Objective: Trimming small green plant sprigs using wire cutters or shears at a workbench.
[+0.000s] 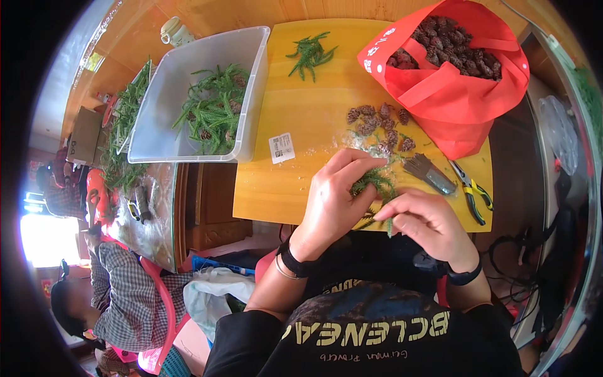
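A green artificial pine sprig [372,181] is gripped in my left hand [336,198], over the near edge of the yellow table. My right hand [428,223] pinches the sprig's lower end, its fingertips closed. Just beyond my hands lies a loose cluster of brown pine cones [388,119] with whitish flecks around it. Right of the sprig is a bundle of thin brown stems [428,173] in a clear wrapper. Beside that bundle are pliers [472,195] with yellow-and-black handles. My palms hide part of the sprig.
A red bag [465,129] full of pine cones stands at the back right. At the left, a clear plastic bin [164,110] holds sprigs with cones. Another sprig [311,55] and a white label [281,148] lie on the table. A person in a checked shirt [130,295] sits at left.
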{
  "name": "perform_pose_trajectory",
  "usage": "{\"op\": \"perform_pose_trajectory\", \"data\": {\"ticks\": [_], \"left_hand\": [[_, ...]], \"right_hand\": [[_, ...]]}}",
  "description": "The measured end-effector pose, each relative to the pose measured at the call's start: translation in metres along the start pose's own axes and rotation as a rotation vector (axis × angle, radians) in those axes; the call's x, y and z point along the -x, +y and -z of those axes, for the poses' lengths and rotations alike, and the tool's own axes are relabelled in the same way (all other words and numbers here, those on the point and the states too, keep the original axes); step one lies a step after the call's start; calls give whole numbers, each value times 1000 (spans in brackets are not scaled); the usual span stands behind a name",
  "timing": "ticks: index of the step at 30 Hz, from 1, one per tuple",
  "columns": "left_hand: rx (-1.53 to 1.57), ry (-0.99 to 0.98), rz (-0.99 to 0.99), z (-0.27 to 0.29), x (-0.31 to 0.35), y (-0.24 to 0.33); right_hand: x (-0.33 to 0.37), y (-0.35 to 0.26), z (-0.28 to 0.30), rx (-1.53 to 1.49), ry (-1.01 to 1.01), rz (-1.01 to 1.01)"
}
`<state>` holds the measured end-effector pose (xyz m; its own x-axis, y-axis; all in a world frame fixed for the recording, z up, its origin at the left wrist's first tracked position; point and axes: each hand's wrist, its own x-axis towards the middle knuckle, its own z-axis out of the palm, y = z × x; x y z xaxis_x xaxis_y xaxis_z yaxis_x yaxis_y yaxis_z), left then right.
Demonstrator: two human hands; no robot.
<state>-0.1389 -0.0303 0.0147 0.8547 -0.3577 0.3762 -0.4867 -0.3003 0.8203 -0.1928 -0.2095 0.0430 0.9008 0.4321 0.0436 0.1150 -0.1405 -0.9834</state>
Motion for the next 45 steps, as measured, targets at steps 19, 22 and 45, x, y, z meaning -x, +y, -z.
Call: {"op": "perform_pose_trajectory", "data": {"ticks": [19,22,45], "left_hand": [[1085,-97,420,7,9,-6],[1181,-44,364,5,8,-4],[438,365,-97,-12,13,2]], "right_hand": [[5,-4,9,-66,77,-3],[5,-2,9,-118,85,-15],[8,-4,-16,351,390,169]]}}
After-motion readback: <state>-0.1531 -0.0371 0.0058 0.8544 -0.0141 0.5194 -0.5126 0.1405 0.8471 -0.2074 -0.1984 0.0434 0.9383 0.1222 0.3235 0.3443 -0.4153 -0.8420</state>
